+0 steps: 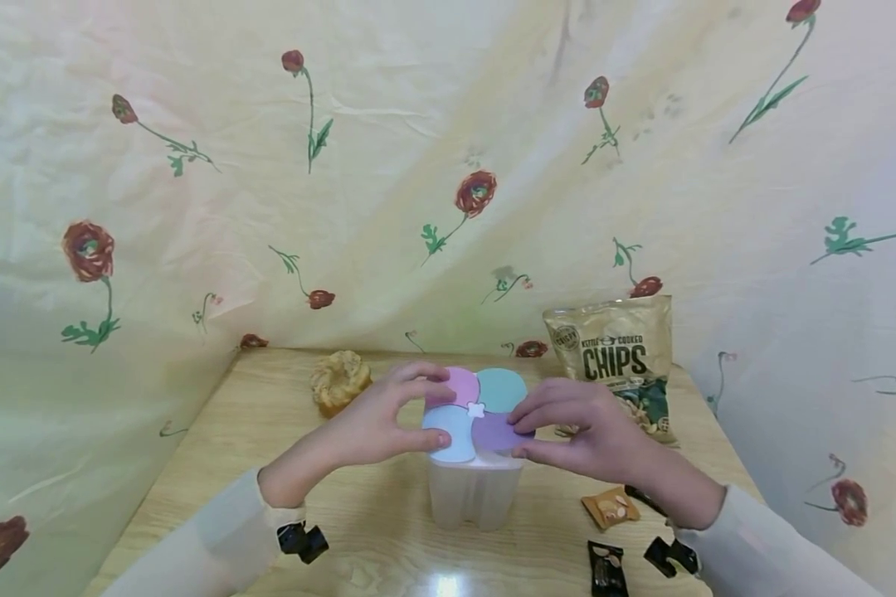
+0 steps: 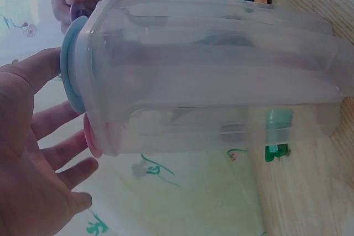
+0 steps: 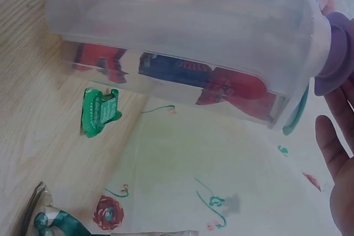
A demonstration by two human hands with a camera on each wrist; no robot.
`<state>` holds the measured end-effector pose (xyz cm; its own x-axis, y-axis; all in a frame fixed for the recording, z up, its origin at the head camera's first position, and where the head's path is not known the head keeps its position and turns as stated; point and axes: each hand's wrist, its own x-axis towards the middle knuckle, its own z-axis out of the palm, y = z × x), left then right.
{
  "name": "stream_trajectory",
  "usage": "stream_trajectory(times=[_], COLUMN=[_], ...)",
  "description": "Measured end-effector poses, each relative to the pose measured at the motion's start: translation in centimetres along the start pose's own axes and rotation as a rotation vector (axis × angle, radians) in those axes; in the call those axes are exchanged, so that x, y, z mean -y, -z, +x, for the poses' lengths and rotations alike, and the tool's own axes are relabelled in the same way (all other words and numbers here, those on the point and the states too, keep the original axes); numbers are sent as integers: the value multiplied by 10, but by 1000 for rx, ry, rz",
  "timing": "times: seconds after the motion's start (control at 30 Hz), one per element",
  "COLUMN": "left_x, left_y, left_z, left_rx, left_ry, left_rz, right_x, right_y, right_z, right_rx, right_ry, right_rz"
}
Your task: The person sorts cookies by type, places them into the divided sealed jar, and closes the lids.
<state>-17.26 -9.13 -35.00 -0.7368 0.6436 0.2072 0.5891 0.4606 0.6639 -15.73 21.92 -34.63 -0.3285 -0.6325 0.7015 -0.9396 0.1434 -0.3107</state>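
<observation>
A tall translucent plastic container (image 1: 469,493) stands upright on the table, topped by pink (image 1: 460,386), teal (image 1: 503,390), light blue (image 1: 449,433) and purple lids. My left hand (image 1: 384,414) rests on the top, thumb on the light blue lid and fingers by the pink one, fairly straight and spread in the left wrist view. The purple lid (image 3: 336,53) is pinched at its edge by my right hand (image 1: 593,427), and it looks tilted in the right wrist view. Red wrapped sweets (image 3: 235,92) and a dark blue packet (image 3: 174,69) show through one compartment's wall.
A gold chips bag (image 1: 616,361) stands at the back right. A ring-shaped pastry (image 1: 340,381) lies at the back left. Near my right wrist are an orange packet (image 1: 610,507) and a black packet (image 1: 607,570). A green wrapped sweet (image 3: 99,111) lies behind the container.
</observation>
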Motion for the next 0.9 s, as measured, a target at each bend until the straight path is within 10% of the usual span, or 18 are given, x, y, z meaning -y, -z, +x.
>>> stream_trajectory(times=[0.47, 0.9], left_x=[-16, -32], left_y=[-5, -12], left_z=[5, 13], left_rx=[-49, -78], left_ry=[-222, -205], left_rz=[43, -47], right_x=[1, 2], right_y=[9, 18], right_z=[20, 38], right_rx=[3, 64], right_ry=[-22, -99], right_rz=[32, -27])
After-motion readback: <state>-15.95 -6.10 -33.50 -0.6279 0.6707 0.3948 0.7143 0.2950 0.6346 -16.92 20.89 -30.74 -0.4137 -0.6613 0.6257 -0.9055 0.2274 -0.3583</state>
